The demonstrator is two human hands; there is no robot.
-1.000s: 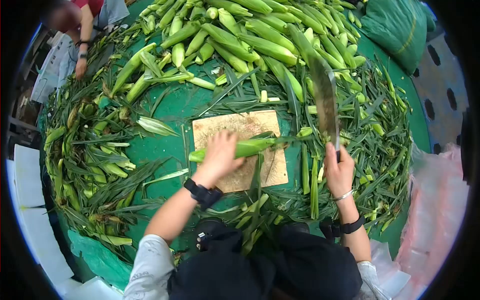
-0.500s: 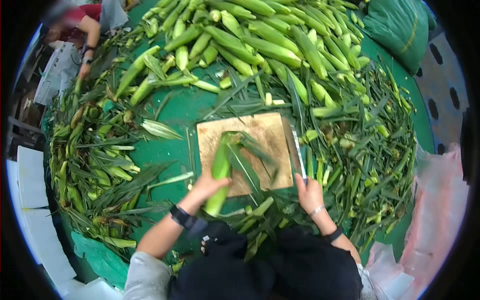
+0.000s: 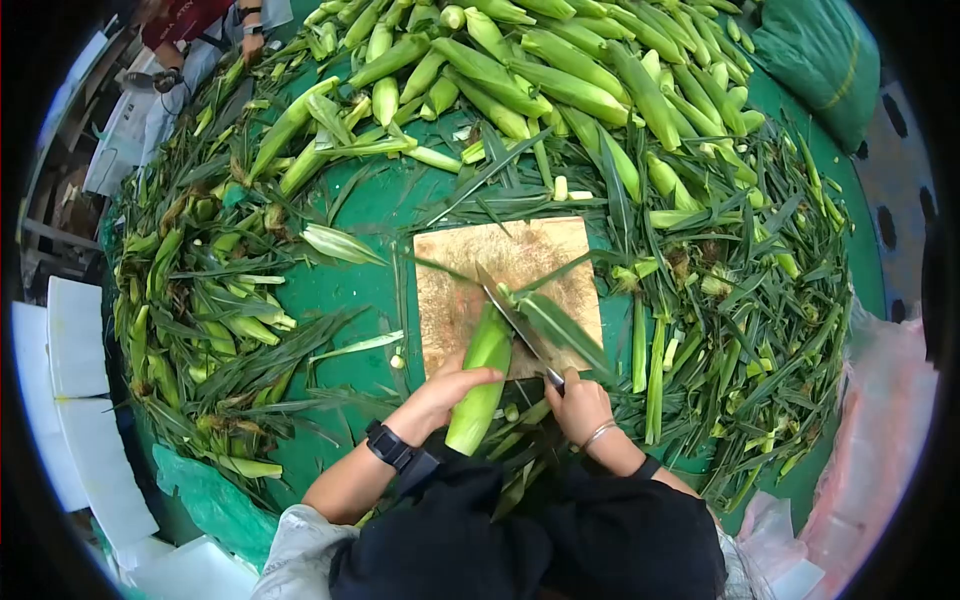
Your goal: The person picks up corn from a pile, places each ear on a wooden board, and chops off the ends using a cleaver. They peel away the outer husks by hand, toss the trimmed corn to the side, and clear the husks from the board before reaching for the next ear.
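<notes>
My left hand [image 3: 447, 393] is closed around a green ear of corn in its husk [image 3: 480, 385], held slanting over the near edge of the wooden cutting board [image 3: 450, 270]. In my right hand [image 3: 582, 408] is a knife [image 3: 522, 331], gripped by its dark handle. Its blade lies across the top end of the ear, pointing up and left. Just right of the blade, a piece of leafy husk [image 3: 560, 330] hangs over the board. Long green leaves and stalk pieces lie beneath my hands at the board's near edge.
A large pile of unpeeled corn [image 3: 540, 70] lies beyond the board. Heaps of cut husks [image 3: 720, 330] spread on the right, with more husk waste [image 3: 200, 330] on the left. A green sack [image 3: 815, 70] stands back right. Another person's hand [image 3: 252, 45] is at far left.
My right hand brought the knife from the board's right side inward and across the ear's top end. The leafy top now sits apart to the right. The other person's arm moved.
</notes>
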